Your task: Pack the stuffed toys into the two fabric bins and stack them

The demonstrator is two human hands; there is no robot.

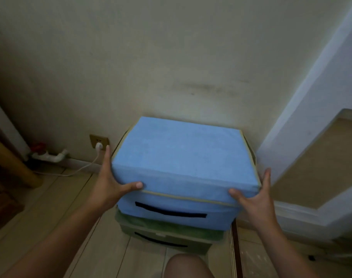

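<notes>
Two bins: blue bin (183, 161) sits on green bin (167, 235).
Our left hand (111, 187): spread flat against blue bin's left side.
Our right hand (253, 199): spread flat against its right.

Green bin (165, 235) mostly hidden under blue bin (183, 157).

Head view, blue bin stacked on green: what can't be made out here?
- Stuffed toys: none visible; the lid of the blue bin covers its inside.
- Green bin: top and most of its body hidden under the blue bin; blurred.
- Left hand and right hand: palms against the blue bin's sides, contact hidden.
- Wall socket: too small for detail.
</notes>
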